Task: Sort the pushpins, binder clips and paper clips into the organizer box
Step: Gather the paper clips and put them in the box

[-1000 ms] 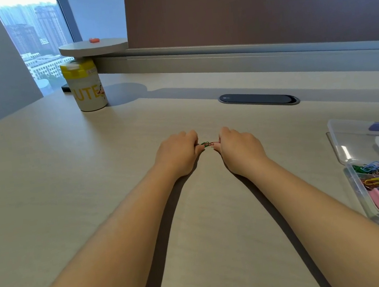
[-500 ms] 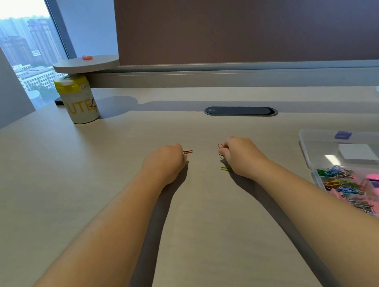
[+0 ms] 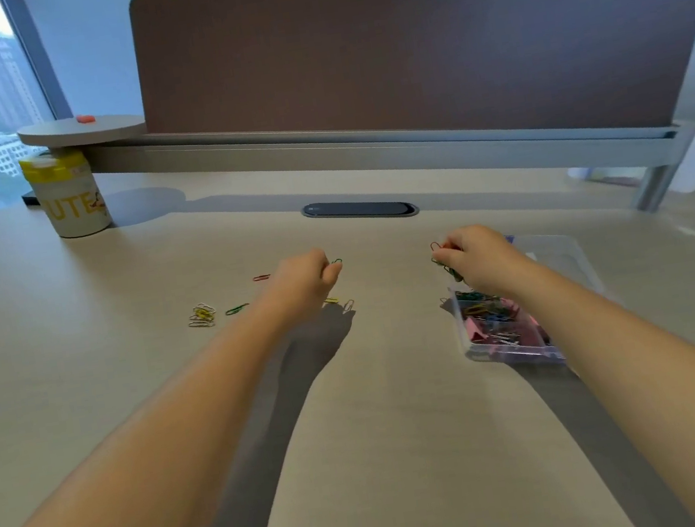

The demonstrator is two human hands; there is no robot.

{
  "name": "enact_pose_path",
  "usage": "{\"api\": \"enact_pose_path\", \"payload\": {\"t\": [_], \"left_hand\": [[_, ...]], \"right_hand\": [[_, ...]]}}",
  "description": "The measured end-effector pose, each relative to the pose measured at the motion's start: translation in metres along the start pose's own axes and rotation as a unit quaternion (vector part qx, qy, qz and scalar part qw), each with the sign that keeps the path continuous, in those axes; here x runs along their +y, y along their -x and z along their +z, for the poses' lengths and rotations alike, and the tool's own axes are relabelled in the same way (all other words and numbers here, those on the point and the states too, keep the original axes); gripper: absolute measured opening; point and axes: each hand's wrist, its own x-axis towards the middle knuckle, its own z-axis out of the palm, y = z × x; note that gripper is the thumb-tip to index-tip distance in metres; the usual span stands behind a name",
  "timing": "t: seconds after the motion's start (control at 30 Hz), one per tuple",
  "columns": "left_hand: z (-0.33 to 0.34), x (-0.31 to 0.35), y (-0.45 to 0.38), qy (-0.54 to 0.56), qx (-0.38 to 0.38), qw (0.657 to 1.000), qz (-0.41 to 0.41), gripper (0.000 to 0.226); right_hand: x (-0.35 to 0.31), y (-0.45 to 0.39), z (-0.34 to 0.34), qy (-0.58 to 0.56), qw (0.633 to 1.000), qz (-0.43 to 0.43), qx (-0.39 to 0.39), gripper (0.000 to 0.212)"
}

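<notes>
My left hand [image 3: 305, 276] is closed on a green paper clip [image 3: 336, 261] above the desk. Over the far corner of the clear organizer box [image 3: 474, 352], my right hand [image 3: 477, 255] pinches several paper clips [image 3: 442, 258], red and green. The box holds coloured paper clips [image 3: 485, 308] and pink binder clips [image 3: 477, 329]; my right forearm hides its right side. Loose paper clips lie on the desk: a yellow-white cluster [image 3: 201, 315], a green one [image 3: 236, 309], a red one [image 3: 261, 277], and two [image 3: 340, 303] under my left hand.
A white jar with a yellow lid [image 3: 69, 196] stands at the far left under a round shelf [image 3: 82, 130]. A dark cable slot [image 3: 359, 209] sits in the desk ahead. A brown divider panel [image 3: 418, 54] closes the back edge. The box's clear lid [image 3: 560, 249] lies open behind it.
My hands have pulled apart, each with clips. The right hand has moved right over the organizer box. The view has shifted, showing more loose clips to the left.
</notes>
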Motion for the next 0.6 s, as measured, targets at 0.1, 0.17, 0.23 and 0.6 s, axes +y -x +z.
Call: {"api": "enact_pose_path", "payload": {"t": [0.1, 0.17, 0.23, 0.6], "left_hand": [[0.012, 0.02, -0.001, 0.014, -0.017, 1.0, 0.009, 0.026], [0.019, 0.03, -0.002, 0.02, -0.024, 0.999, 0.016, 0.026], [0.025, 0.037, -0.004, 0.025, -0.028, 0.999, 0.023, 0.026], [0.041, 0.051, -0.009, 0.012, -0.026, 0.999, 0.033, 0.025]], "right_hand": [[0.018, 0.01, -0.017, 0.031, 1.0, 0.005, -0.003, 0.025], [0.028, 0.014, -0.023, 0.052, 0.999, 0.0, -0.008, 0.03], [0.034, 0.016, -0.024, 0.06, 0.998, -0.011, -0.014, 0.03], [0.048, 0.025, -0.012, 0.117, 0.986, -0.103, -0.056, 0.025]]}}
